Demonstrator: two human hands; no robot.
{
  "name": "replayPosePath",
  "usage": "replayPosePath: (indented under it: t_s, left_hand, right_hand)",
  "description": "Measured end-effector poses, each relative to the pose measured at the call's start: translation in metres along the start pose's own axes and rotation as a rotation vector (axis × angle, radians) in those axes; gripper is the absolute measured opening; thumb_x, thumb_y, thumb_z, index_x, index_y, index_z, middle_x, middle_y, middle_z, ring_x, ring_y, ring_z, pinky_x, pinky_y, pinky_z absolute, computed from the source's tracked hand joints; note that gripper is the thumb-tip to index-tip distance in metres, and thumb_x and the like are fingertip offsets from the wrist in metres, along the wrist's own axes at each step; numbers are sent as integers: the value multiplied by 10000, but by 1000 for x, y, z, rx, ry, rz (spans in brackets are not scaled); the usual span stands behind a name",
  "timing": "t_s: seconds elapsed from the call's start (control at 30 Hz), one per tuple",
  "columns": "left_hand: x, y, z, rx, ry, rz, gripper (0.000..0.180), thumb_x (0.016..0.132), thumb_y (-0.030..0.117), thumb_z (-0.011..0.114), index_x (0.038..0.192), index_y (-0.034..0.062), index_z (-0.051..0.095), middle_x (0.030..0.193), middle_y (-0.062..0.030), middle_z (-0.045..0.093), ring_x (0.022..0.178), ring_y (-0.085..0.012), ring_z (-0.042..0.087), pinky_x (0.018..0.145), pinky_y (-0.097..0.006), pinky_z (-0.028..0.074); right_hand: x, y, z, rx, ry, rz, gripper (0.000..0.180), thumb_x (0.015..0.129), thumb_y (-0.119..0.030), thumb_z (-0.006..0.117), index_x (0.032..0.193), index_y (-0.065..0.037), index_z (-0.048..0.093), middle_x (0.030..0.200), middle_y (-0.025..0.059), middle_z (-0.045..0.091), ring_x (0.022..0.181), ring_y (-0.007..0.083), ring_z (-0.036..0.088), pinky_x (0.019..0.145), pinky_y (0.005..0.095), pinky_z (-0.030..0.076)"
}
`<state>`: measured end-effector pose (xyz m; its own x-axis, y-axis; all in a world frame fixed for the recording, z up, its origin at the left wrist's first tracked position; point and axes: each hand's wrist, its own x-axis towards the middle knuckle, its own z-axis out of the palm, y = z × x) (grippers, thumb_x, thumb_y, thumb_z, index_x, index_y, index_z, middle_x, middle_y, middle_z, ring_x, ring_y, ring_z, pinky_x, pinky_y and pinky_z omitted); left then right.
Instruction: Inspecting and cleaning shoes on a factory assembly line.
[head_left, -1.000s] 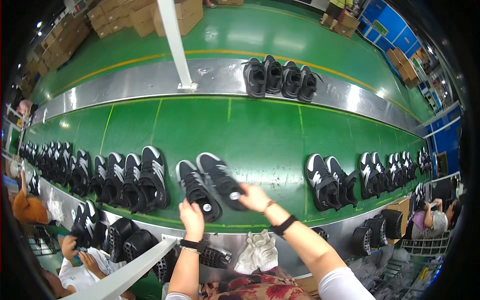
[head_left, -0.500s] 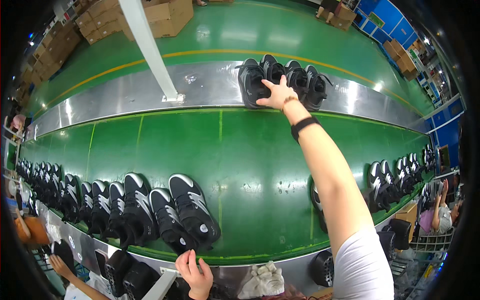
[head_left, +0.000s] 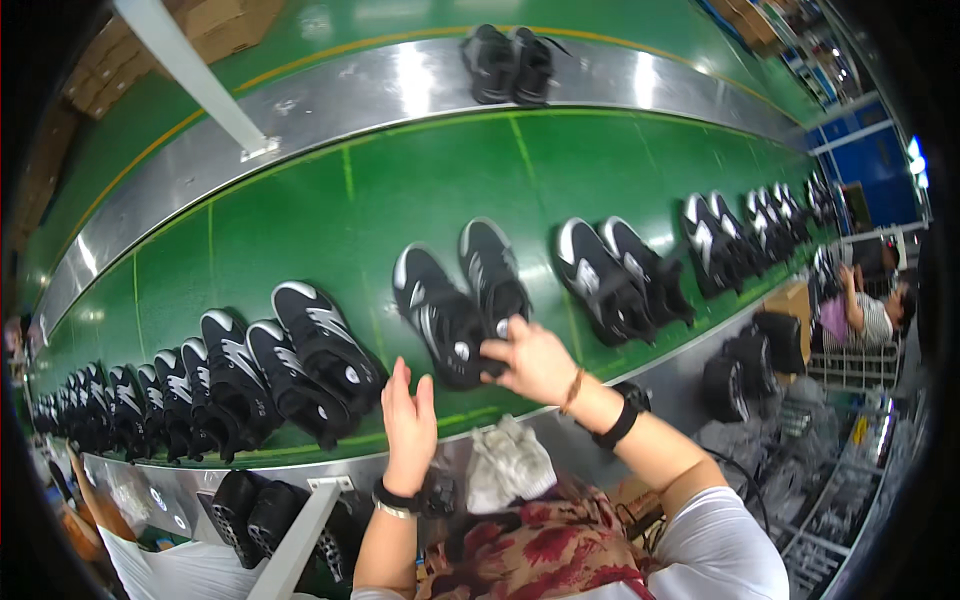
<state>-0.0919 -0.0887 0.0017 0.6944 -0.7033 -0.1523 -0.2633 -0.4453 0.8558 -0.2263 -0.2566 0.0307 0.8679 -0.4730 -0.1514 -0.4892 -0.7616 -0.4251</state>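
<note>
Two black shoes with silver-white toes and stripes stand side by side on the green belt before me: a left shoe and a right shoe. Round white stickers show inside both heels. At the heel of the right one, my right hand has its bent fingers closed, somewhat blurred. My left hand is raised beside the left shoe's heel, fingers stretched and empty. Another similar pair sits to its left, heels toward me.
Two black shoes stand on the far metal ledge. Rows of shoes line the belt on both sides. A pale cloth lies on the near edge beside a metal post. Co-workers are at the left and right.
My right hand has come back from the far ledge to the belt. Two shoes have left the ledge, and a pair now stands before me. My left hand has let go of the other pair's heel.
</note>
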Motion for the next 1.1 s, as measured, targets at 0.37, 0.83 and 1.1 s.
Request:
replayPosePath:
  t_s: [0.37, 0.83, 1.1]
  left_hand:
    - [15, -19, 49, -278, -154, -164, 531, 955, 305, 522, 1327, -60, 419, 1097, -165, 576, 940, -238, 566, 839, -369, 452]
    - [-34, 29, 43, 134, 150, 443, 122, 874, 77, 576, 957, -3, 616, 914, -156, 597, 869, -322, 569, 791, -398, 464]
    - [30, 81, 88, 228, -12, 660, 207, 805, 58, 636, 1002, -4, 617, 979, -155, 593, 953, -331, 565, 835, -397, 467]
  right_hand:
    - [-231, 36, -55, -34, 580, 423, 197, 807, -93, 617, 995, -39, 600, 872, 139, 598, 802, 306, 589, 637, 399, 492]
    - [-305, 24, -14, -272, 365, 644, 601, 712, -217, 743, 1235, -15, 526, 1063, 144, 571, 974, 321, 522, 863, 405, 440]
    - [-228, 0, -69, 109, 390, 334, 439, 715, -183, 734, 1093, -20, 583, 847, 129, 579, 799, 304, 542, 710, 393, 460]
